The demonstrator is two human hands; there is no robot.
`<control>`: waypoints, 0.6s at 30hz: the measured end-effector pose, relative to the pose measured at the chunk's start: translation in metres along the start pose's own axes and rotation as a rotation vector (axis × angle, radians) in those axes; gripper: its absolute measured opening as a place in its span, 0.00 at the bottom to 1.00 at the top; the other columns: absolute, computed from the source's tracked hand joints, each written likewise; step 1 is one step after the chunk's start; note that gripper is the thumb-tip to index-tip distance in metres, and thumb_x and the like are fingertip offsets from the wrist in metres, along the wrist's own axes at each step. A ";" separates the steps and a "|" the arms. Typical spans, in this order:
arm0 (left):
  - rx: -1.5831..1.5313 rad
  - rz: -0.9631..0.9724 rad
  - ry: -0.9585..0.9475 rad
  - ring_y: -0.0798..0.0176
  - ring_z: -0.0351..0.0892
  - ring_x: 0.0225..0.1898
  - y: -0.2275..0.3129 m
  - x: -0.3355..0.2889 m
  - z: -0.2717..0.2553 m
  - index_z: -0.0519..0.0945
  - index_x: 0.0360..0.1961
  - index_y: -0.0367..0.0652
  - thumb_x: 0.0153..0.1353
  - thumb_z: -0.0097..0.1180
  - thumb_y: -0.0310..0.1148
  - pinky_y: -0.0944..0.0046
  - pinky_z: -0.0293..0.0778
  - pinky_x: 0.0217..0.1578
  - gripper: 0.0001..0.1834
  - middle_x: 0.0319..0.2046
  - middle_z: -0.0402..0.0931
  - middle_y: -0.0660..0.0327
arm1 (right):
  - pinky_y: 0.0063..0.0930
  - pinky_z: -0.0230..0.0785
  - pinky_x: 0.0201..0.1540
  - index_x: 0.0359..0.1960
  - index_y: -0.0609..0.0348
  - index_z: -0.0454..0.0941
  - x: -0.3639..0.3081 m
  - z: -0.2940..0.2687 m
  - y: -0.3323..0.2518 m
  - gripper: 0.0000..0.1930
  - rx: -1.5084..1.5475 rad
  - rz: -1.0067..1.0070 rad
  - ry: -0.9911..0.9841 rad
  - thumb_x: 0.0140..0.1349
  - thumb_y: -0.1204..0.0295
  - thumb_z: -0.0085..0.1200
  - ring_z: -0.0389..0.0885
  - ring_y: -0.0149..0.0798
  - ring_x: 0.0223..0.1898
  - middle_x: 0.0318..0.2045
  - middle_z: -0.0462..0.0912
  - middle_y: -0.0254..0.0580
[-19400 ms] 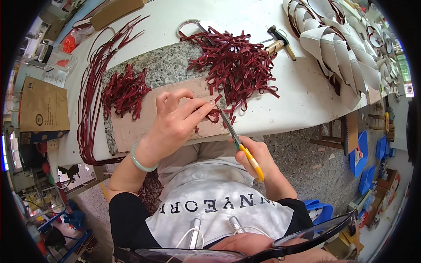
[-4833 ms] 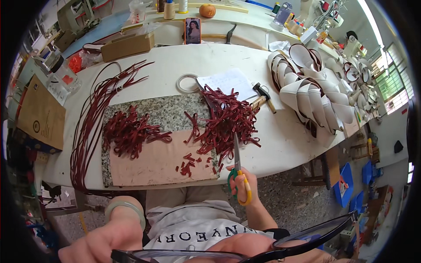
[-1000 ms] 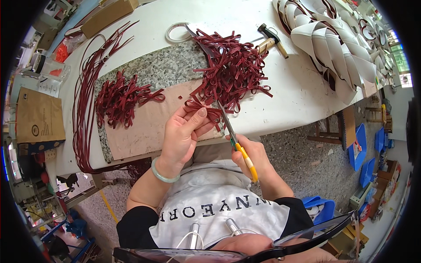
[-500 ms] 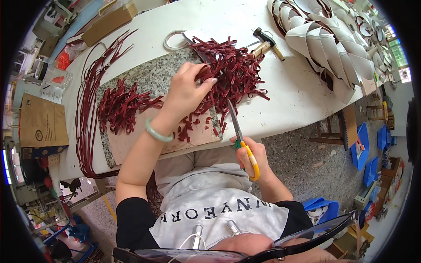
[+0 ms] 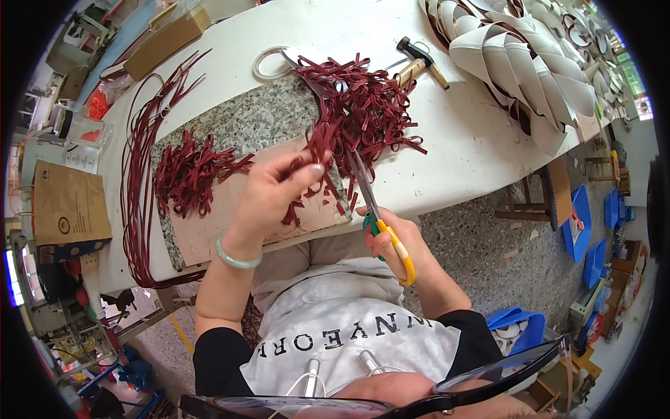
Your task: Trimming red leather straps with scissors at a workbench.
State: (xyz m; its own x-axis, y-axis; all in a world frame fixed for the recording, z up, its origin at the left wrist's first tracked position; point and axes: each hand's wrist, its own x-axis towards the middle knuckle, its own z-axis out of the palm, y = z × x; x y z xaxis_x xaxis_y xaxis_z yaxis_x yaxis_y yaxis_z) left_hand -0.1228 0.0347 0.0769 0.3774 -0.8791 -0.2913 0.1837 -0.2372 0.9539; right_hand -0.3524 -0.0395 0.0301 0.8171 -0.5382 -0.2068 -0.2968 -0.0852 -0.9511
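Above the board, my left hand point(image 5: 276, 192) is closed, pinching dark red strap loops point(image 5: 319, 140) between thumb and fingers. My right hand point(image 5: 398, 244) grips scissors point(image 5: 366, 187) with yellow and green handles at the table's front edge. Their blades point away from me, tips at the near side of a large heap of red loops point(image 5: 373, 105). A smaller heap of loops point(image 5: 190, 174) lies left, across a pale board point(image 5: 209, 227) and a speckled stone slab point(image 5: 262, 112). Red offcuts point(image 5: 292, 214) are scattered beside my left hand. How many loops I hold is unclear.
Long red straps point(image 5: 132, 216) hang over the table's left side. A tape roll point(image 5: 259, 66) and a hammer point(image 5: 433, 68) lie beyond the large heap. White curved pieces point(image 5: 499, 63) are stacked at the far right. A brown paper bag point(image 5: 70, 202) stands left; blue bins point(image 5: 576, 227) are right.
My left hand has come back toward me and slightly left, drawing loops from the big heap. The scissors have shifted a little left, their tips nearer the heap.
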 end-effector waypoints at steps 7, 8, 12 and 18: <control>-0.035 0.009 -0.132 0.77 0.70 0.33 -0.030 -0.021 0.004 0.80 0.40 0.32 0.60 0.58 0.27 0.75 0.68 0.35 0.09 0.30 0.76 0.69 | 0.21 0.66 0.26 0.55 0.61 0.69 0.002 0.006 -0.007 0.41 -0.104 -0.046 -0.052 0.61 0.34 0.32 0.71 0.26 0.20 0.21 0.71 0.31; -0.066 -0.013 -0.140 0.77 0.70 0.33 -0.030 -0.024 0.004 0.80 0.40 0.32 0.60 0.58 0.26 0.75 0.68 0.35 0.09 0.31 0.76 0.68 | 0.21 0.66 0.25 0.54 0.61 0.70 0.002 0.006 -0.008 0.40 -0.092 -0.064 -0.044 0.61 0.35 0.33 0.70 0.25 0.20 0.21 0.70 0.30; -0.113 -0.064 -0.145 0.77 0.70 0.34 -0.030 -0.029 0.005 0.80 0.40 0.32 0.60 0.58 0.27 0.74 0.68 0.35 0.09 0.31 0.76 0.68 | 0.20 0.65 0.22 0.53 0.62 0.71 0.000 0.009 -0.005 0.38 -0.075 -0.070 -0.025 0.62 0.36 0.36 0.69 0.25 0.18 0.20 0.70 0.30; -0.144 -0.049 -0.151 0.77 0.68 0.31 -0.025 -0.030 0.008 0.80 0.38 0.33 0.61 0.59 0.31 0.74 0.67 0.33 0.10 0.28 0.74 0.70 | 0.19 0.64 0.21 0.51 0.63 0.72 -0.001 0.011 -0.005 0.36 -0.050 -0.075 0.001 0.63 0.38 0.38 0.69 0.24 0.17 0.18 0.69 0.29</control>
State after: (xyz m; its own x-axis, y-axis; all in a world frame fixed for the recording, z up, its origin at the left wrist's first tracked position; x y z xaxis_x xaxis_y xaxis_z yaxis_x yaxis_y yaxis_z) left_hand -0.1459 0.0635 0.0619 0.2267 -0.9223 -0.3130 0.3305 -0.2294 0.9155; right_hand -0.3465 -0.0295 0.0324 0.8373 -0.5298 -0.1347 -0.2590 -0.1675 -0.9512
